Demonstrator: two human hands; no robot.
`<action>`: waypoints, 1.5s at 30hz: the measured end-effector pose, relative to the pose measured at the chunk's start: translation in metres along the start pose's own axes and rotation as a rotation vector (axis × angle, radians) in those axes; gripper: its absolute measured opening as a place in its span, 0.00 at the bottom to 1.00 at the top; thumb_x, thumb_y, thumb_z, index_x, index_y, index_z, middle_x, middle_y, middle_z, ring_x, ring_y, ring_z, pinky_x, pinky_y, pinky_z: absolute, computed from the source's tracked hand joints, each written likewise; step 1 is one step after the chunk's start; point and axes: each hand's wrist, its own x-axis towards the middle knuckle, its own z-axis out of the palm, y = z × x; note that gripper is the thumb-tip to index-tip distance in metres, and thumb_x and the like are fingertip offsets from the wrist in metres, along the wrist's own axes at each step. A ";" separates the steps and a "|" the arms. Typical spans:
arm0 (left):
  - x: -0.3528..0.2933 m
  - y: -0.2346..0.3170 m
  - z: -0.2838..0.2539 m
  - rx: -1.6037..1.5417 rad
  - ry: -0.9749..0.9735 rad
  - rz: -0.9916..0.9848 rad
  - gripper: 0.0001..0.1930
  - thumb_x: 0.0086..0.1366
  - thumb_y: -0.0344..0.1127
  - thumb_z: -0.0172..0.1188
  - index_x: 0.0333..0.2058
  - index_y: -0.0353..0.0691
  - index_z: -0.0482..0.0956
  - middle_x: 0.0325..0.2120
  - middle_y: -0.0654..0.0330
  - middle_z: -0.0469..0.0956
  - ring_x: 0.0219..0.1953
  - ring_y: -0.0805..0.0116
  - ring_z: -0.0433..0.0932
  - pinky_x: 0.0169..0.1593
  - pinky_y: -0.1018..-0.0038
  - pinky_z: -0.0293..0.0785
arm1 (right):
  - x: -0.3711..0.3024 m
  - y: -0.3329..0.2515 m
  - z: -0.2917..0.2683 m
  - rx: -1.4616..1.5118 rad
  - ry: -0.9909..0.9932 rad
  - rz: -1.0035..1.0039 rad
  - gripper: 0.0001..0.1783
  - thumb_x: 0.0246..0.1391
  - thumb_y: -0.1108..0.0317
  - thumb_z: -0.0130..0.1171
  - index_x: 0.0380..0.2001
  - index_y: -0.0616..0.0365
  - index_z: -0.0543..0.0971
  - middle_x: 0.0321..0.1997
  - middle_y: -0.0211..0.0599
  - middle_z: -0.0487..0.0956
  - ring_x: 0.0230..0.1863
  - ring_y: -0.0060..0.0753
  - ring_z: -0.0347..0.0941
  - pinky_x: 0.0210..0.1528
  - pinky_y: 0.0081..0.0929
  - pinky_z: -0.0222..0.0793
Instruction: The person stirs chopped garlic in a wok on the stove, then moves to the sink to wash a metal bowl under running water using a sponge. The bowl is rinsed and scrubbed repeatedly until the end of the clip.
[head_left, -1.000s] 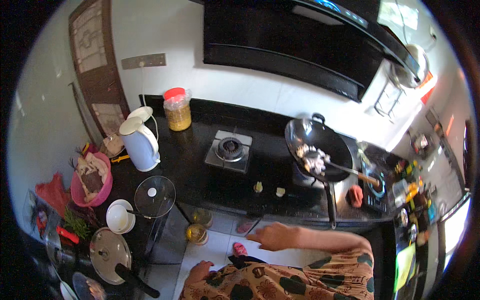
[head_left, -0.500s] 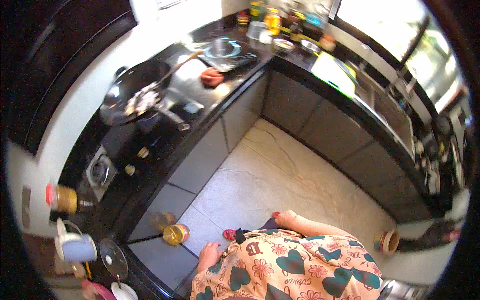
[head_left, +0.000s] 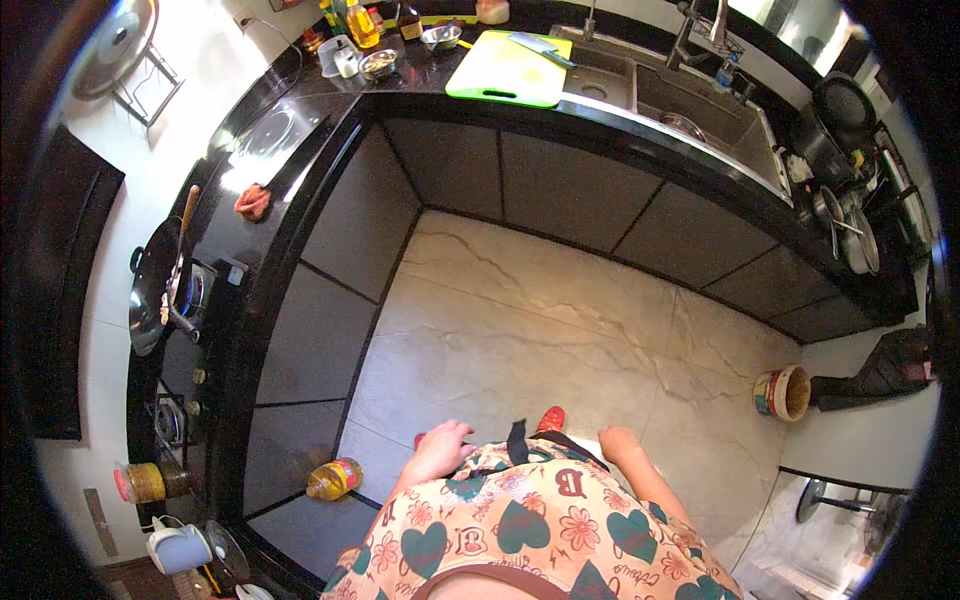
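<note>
My left hand (head_left: 442, 450) hangs in front of the patterned apron (head_left: 525, 525) I wear. Its fingers are apart and nothing is in them. Over the floor on the other side, my right hand (head_left: 621, 445) is loosely curled, with nothing visible in it. Both hands are away from the counters. A wok (head_left: 150, 290) with pale food and a wooden-handled utensil (head_left: 189, 212) sits on the lit stove at the left. Nearest my left hand on the floor is a bottle of yellow oil (head_left: 335, 479).
At the far counter, a green-edged cutting board (head_left: 510, 70) bears a knife (head_left: 540, 46). The double sink (head_left: 715, 140) is right of it. A crumpled reddish cloth (head_left: 253, 203) lies beside the stove. A bucket (head_left: 782, 393) stands on the floor at right. An electric kettle (head_left: 180, 548) is at lower left.
My view has swung right, toward the sink; the stove and wok now sit farther left. My left hand's fingers still show apart, and my right hand remains curled.
</note>
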 end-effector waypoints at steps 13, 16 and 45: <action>0.197 0.141 -0.045 0.193 -0.183 0.248 0.13 0.58 0.39 0.54 0.40 0.41 0.74 0.35 0.51 0.73 0.40 0.50 0.73 0.42 0.60 0.71 | 0.057 0.113 -0.119 0.234 0.388 0.064 0.09 0.49 0.70 0.46 0.28 0.59 0.76 0.32 0.48 0.77 0.34 0.49 0.76 0.35 0.43 0.72; 0.257 0.146 -0.059 0.191 -0.235 0.268 0.13 0.59 0.39 0.53 0.39 0.40 0.74 0.35 0.51 0.73 0.40 0.50 0.73 0.42 0.60 0.71 | 0.069 0.125 -0.153 0.260 0.419 0.095 0.06 0.48 0.72 0.47 0.28 0.59 0.74 0.33 0.48 0.76 0.35 0.49 0.75 0.36 0.43 0.71; 0.680 0.350 -0.252 -0.577 0.314 0.308 0.11 0.56 0.22 0.56 0.39 0.36 0.74 0.30 0.62 0.76 0.33 0.76 0.75 0.38 0.81 0.72 | 0.171 0.566 -0.526 1.242 0.930 0.155 0.17 0.52 0.73 0.51 0.46 0.61 0.72 0.38 0.34 0.77 0.32 0.22 0.72 0.34 0.20 0.69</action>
